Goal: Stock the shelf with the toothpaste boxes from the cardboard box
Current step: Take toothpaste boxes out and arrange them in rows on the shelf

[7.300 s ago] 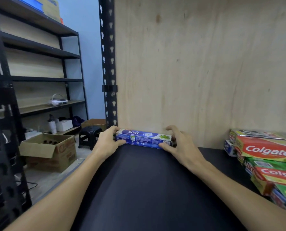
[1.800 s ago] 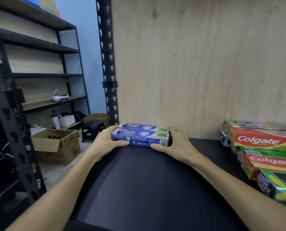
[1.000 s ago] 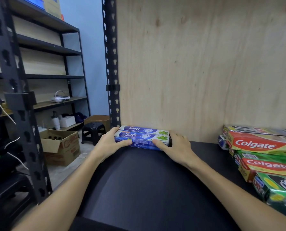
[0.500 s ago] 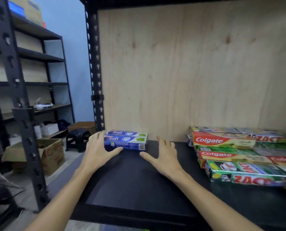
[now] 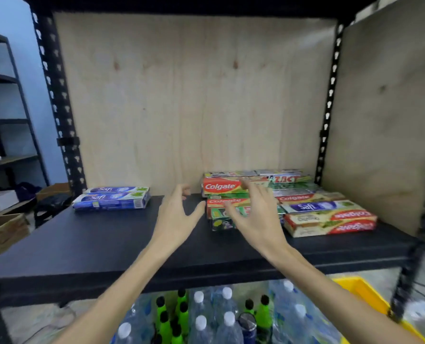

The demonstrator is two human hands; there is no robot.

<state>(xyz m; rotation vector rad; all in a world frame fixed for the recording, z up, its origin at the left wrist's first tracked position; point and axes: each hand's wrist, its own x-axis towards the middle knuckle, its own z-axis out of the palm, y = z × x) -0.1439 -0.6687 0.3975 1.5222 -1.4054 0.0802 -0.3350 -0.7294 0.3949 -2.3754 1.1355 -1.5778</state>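
Safi boxes point(image 5: 112, 200): two, stacked, well left of left hand point(image 5: 176, 214).
Hands: both spread, empty; right hand point(image 5: 254, 218) before the mixed pile point(image 5: 303, 202).
Shelf point(image 5: 107, 242): black.

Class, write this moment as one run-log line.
left hand: open, empty | right hand: open, empty, over Colgate pile | two Safi boxes: stacked, shelf left

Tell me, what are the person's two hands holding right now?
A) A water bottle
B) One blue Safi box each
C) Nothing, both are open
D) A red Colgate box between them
C: the left hand and right hand hover over the black shelf with fingers spread, gripping nothing.
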